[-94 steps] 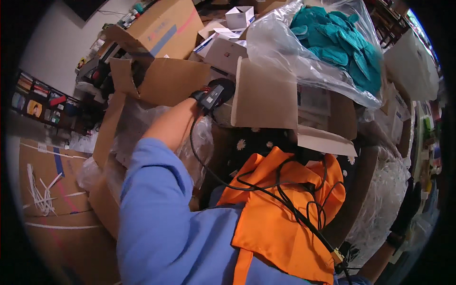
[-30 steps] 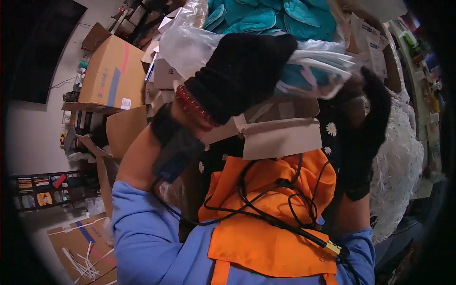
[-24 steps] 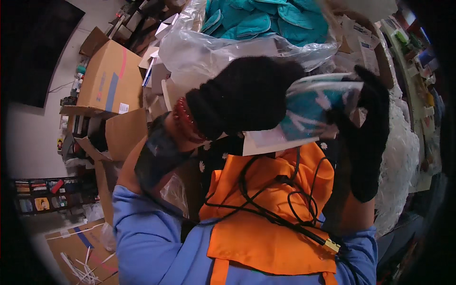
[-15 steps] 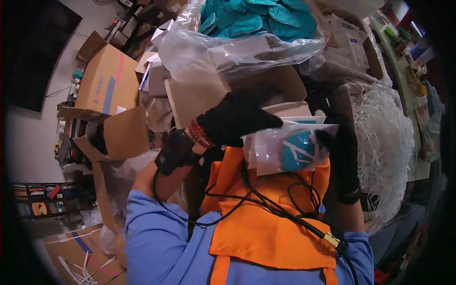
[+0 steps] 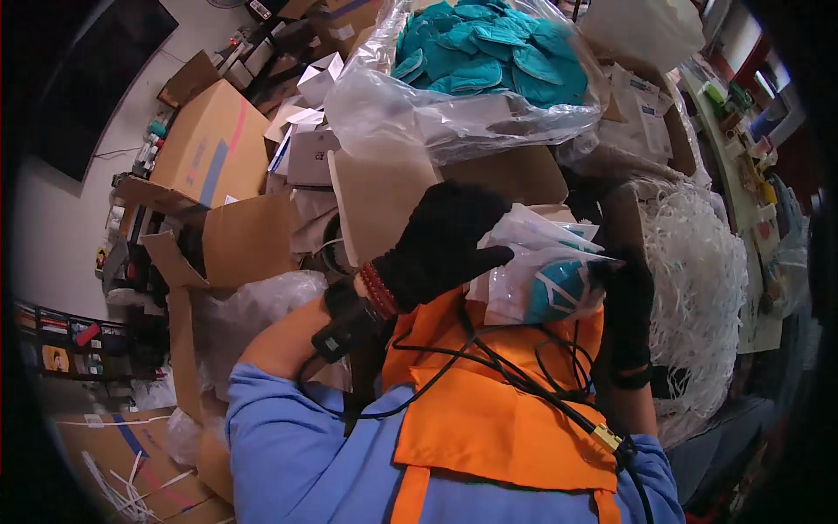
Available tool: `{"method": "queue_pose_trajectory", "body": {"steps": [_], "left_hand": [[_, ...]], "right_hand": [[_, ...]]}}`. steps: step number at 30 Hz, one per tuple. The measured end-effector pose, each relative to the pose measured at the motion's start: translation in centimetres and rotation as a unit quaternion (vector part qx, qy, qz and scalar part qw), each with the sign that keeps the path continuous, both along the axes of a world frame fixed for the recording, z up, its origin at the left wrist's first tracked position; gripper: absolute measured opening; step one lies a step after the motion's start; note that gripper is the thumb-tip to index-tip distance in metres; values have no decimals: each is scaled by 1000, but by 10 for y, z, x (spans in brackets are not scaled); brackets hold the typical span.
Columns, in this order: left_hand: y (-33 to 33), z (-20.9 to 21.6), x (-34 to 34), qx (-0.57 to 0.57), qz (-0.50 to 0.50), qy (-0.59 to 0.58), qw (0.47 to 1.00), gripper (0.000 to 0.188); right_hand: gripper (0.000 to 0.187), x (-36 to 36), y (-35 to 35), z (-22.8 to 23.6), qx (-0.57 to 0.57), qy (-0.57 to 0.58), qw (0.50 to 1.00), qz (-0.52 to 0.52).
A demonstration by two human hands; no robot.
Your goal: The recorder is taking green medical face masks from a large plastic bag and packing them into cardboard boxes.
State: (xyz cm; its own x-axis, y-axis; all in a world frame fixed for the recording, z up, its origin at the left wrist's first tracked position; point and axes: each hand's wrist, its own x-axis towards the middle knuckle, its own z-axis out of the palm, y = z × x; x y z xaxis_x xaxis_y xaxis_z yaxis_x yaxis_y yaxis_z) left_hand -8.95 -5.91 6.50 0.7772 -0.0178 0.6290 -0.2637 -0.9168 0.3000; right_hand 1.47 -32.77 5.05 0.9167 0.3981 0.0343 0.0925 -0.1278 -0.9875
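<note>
The left hand point(image 5: 449, 249) slants inward, clamped on clear packets point(image 5: 548, 284); the right hand point(image 5: 627, 306) stands upright at their edge, I can't tell its grip

The person's left hand point(image 5: 452, 237) and right hand point(image 5: 628, 301) wear matt black cloth. Between their fingers are glossy clear-plastic packets point(image 5: 543, 281); beyond the fingers, shiny crinkled film point(image 5: 377, 106) and teal cloth pieces point(image 5: 489, 51); below them, a smooth orange cloth apron point(image 5: 502, 432).

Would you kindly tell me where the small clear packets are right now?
In the head view, the small clear packets are right of centre, between the left hand and the right hand, with the orange cloth just below them.
</note>
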Motion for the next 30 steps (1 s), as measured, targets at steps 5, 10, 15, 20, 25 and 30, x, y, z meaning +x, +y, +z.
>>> {"method": "queue_pose_trajectory", "body": {"steps": [5,10,15,20,25,30], "left_hand": [[9,0,2,43,-42,-6,998,36],[-6,22,-8,-6,12,15,1000,37],[-16,26,-16,1,-12,120,993,39],[-20,-1,-12,-18,42,117,992,43],[-13,5,-10,-130,72,281,948,52],[-9,0,-14,-314,-13,347,884,48]], "right_hand": [[19,-10,3,5,146,56,988,-4],[31,-1,-21,-30,113,82,989,42],[23,-18,-4,-4,120,57,991,34],[21,-13,-4,-15,105,37,994,10],[22,-13,-7,-15,112,31,993,-12],[34,-13,0,-20,93,32,995,8]]}}
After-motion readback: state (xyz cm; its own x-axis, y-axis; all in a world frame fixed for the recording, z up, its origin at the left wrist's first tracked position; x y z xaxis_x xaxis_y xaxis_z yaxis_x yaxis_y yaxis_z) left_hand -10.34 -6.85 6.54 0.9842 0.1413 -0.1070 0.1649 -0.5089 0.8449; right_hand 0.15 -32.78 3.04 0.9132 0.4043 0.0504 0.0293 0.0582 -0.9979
